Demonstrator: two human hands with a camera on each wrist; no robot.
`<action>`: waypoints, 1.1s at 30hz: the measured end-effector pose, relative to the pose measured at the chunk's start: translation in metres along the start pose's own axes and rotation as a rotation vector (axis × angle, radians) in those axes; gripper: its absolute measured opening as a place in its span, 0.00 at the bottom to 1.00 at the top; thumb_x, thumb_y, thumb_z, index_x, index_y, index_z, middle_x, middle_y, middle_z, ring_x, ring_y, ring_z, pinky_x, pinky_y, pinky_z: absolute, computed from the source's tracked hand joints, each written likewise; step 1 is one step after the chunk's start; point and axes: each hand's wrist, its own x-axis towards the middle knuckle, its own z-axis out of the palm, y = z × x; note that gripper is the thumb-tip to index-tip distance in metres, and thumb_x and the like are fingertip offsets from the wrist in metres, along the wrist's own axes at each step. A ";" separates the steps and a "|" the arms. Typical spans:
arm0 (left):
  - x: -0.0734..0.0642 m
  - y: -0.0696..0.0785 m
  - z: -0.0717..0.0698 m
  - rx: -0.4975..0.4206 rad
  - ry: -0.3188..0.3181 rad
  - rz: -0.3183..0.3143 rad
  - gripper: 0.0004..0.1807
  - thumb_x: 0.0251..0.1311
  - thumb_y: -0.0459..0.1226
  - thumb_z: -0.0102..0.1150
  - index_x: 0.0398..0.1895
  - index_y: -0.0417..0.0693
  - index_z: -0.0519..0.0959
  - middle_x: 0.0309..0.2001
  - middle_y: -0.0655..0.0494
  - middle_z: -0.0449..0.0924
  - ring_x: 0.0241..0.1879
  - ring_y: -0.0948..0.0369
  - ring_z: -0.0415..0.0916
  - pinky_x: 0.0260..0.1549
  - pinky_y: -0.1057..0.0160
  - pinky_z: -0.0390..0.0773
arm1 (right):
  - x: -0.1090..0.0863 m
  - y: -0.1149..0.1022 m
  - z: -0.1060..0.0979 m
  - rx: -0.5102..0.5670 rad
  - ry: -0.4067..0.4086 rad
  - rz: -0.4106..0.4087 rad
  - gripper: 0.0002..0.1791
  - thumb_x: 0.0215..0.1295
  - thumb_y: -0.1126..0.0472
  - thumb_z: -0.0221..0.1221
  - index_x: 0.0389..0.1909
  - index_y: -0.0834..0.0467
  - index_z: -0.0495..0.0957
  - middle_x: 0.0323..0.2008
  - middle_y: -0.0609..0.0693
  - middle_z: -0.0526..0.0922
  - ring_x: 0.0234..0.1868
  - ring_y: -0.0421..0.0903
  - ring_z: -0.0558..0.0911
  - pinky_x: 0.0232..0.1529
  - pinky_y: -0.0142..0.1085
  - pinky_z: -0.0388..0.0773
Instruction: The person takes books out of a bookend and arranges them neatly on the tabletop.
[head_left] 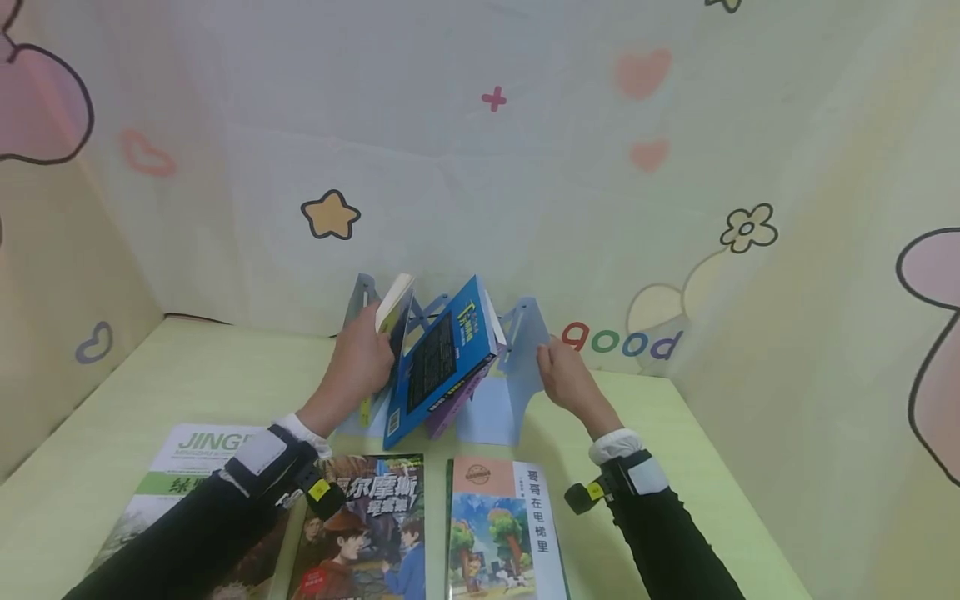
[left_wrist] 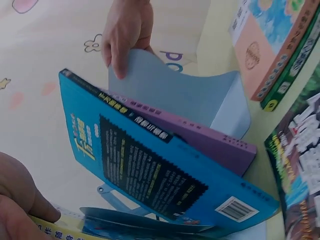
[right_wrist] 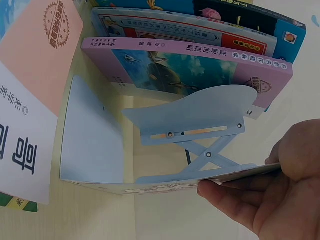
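My left hand [head_left: 354, 360] grips a thin book with a yellow spine [left_wrist: 55, 229] by its upper edge, near the left side of a pale blue extendable bookend [head_left: 531, 346]. My right hand [head_left: 570, 382] pinches the edge of the bookend's right end panel, thumb on one face and fingers on the other. Between the hands a blue book [head_left: 442, 362] leans to the right. Against it stands a purple-spined book [right_wrist: 187, 55], also tilted. The right wrist view shows another light-blue-spined book [right_wrist: 200, 32] between these two, and the bookend's crossed metal bars.
Toward me on the pale table [head_left: 645, 533] lie a green-and-white magazine [head_left: 191, 450], a comic-style book [head_left: 367, 533] and a pink-and-white book [head_left: 502, 525] atop a green one. A patterned cloth wall [head_left: 450, 192] rises behind the bookend.
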 end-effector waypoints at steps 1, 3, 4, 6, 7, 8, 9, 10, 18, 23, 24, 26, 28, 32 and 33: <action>-0.004 0.000 0.000 -0.009 0.006 0.011 0.27 0.77 0.29 0.45 0.75 0.31 0.58 0.64 0.27 0.71 0.52 0.36 0.78 0.47 0.33 0.81 | 0.000 0.000 0.000 0.002 -0.001 0.004 0.20 0.83 0.62 0.42 0.59 0.75 0.72 0.50 0.70 0.84 0.48 0.63 0.86 0.50 0.56 0.83; -0.011 -0.001 0.001 -0.029 0.020 0.028 0.28 0.77 0.29 0.46 0.76 0.31 0.58 0.66 0.27 0.70 0.53 0.35 0.79 0.46 0.32 0.79 | -0.001 0.000 -0.001 0.005 -0.006 0.012 0.21 0.83 0.62 0.42 0.61 0.74 0.71 0.52 0.71 0.83 0.50 0.63 0.86 0.52 0.56 0.82; -0.015 -0.001 0.001 -0.039 0.030 0.040 0.28 0.77 0.29 0.46 0.76 0.31 0.58 0.66 0.27 0.70 0.53 0.35 0.79 0.46 0.32 0.80 | -0.001 -0.001 -0.001 0.008 -0.008 0.015 0.21 0.83 0.62 0.42 0.62 0.74 0.71 0.53 0.71 0.82 0.50 0.64 0.86 0.52 0.57 0.82; -0.022 -0.004 0.000 -0.055 0.046 0.059 0.28 0.77 0.30 0.46 0.77 0.32 0.58 0.66 0.27 0.70 0.52 0.35 0.80 0.44 0.34 0.81 | -0.001 -0.001 0.000 0.004 -0.006 0.015 0.21 0.83 0.62 0.42 0.60 0.74 0.71 0.52 0.71 0.83 0.49 0.63 0.86 0.52 0.56 0.83; -0.025 -0.005 0.000 -0.061 0.054 0.066 0.28 0.77 0.30 0.47 0.77 0.33 0.58 0.66 0.27 0.71 0.51 0.35 0.81 0.42 0.35 0.83 | -0.001 -0.001 0.000 -0.001 -0.004 0.012 0.20 0.83 0.62 0.42 0.60 0.74 0.71 0.52 0.71 0.83 0.48 0.63 0.86 0.51 0.55 0.83; -0.029 -0.007 0.000 -0.070 0.062 0.074 0.28 0.77 0.30 0.47 0.77 0.34 0.59 0.66 0.28 0.71 0.50 0.36 0.81 0.41 0.37 0.84 | -0.001 -0.001 0.000 -0.001 -0.003 0.015 0.20 0.83 0.62 0.42 0.59 0.74 0.71 0.51 0.70 0.83 0.47 0.62 0.86 0.50 0.54 0.84; -0.032 -0.009 0.000 -0.081 0.069 0.085 0.28 0.77 0.30 0.47 0.77 0.34 0.59 0.66 0.28 0.72 0.48 0.37 0.82 0.38 0.39 0.85 | -0.001 0.000 0.001 -0.003 -0.002 0.014 0.20 0.83 0.62 0.42 0.59 0.74 0.72 0.51 0.70 0.83 0.46 0.61 0.86 0.49 0.53 0.84; -0.036 -0.011 -0.001 -0.088 0.076 0.093 0.28 0.77 0.31 0.47 0.77 0.35 0.59 0.66 0.29 0.72 0.46 0.38 0.82 0.36 0.41 0.86 | -0.001 0.000 0.001 -0.005 0.000 0.014 0.20 0.83 0.62 0.42 0.58 0.74 0.72 0.50 0.70 0.83 0.45 0.61 0.85 0.47 0.53 0.85; -0.065 -0.024 -0.004 -0.178 0.114 0.134 0.28 0.77 0.30 0.49 0.77 0.41 0.62 0.65 0.32 0.73 0.39 0.44 0.81 0.25 0.56 0.78 | -0.001 -0.001 0.001 -0.017 0.011 0.018 0.20 0.82 0.61 0.42 0.59 0.74 0.72 0.52 0.71 0.83 0.48 0.63 0.86 0.51 0.56 0.83; -0.084 -0.029 -0.003 -0.282 0.099 0.104 0.29 0.78 0.31 0.49 0.79 0.44 0.61 0.71 0.36 0.69 0.49 0.41 0.79 0.20 0.61 0.75 | -0.002 0.001 0.001 -0.011 0.017 0.033 0.21 0.83 0.61 0.42 0.60 0.74 0.71 0.52 0.71 0.83 0.48 0.64 0.86 0.49 0.55 0.84; -0.086 -0.030 -0.003 -0.301 0.093 0.097 0.29 0.78 0.31 0.49 0.79 0.46 0.61 0.71 0.37 0.68 0.49 0.40 0.78 0.17 0.62 0.74 | -0.002 0.001 0.001 -0.006 0.020 0.035 0.21 0.82 0.61 0.42 0.60 0.74 0.71 0.53 0.71 0.82 0.48 0.64 0.86 0.49 0.56 0.84; -0.090 -0.034 -0.003 -0.327 0.100 0.089 0.29 0.78 0.31 0.49 0.79 0.48 0.61 0.71 0.37 0.69 0.48 0.40 0.79 0.16 0.62 0.73 | -0.003 0.002 0.001 0.003 0.025 0.034 0.20 0.82 0.62 0.42 0.60 0.74 0.72 0.53 0.71 0.82 0.48 0.64 0.85 0.49 0.56 0.84; -0.094 -0.037 -0.003 -0.337 0.120 0.099 0.28 0.78 0.30 0.49 0.79 0.48 0.62 0.70 0.37 0.70 0.52 0.40 0.79 0.22 0.60 0.78 | -0.003 0.002 0.001 0.013 0.031 0.028 0.20 0.82 0.62 0.42 0.58 0.74 0.72 0.52 0.71 0.82 0.47 0.64 0.85 0.49 0.56 0.84; -0.098 -0.045 -0.005 -0.333 0.202 0.152 0.27 0.77 0.30 0.50 0.77 0.48 0.65 0.68 0.37 0.73 0.58 0.39 0.77 0.38 0.45 0.82 | -0.001 0.002 0.003 0.031 0.047 0.020 0.19 0.82 0.62 0.42 0.53 0.73 0.74 0.49 0.70 0.83 0.44 0.62 0.84 0.46 0.55 0.83; -0.099 -0.046 -0.006 -0.335 0.218 0.166 0.27 0.78 0.29 0.49 0.76 0.49 0.66 0.67 0.37 0.73 0.59 0.38 0.77 0.41 0.41 0.82 | -0.001 0.001 0.003 0.037 0.046 0.023 0.19 0.82 0.61 0.42 0.54 0.73 0.74 0.49 0.69 0.83 0.44 0.61 0.84 0.46 0.54 0.83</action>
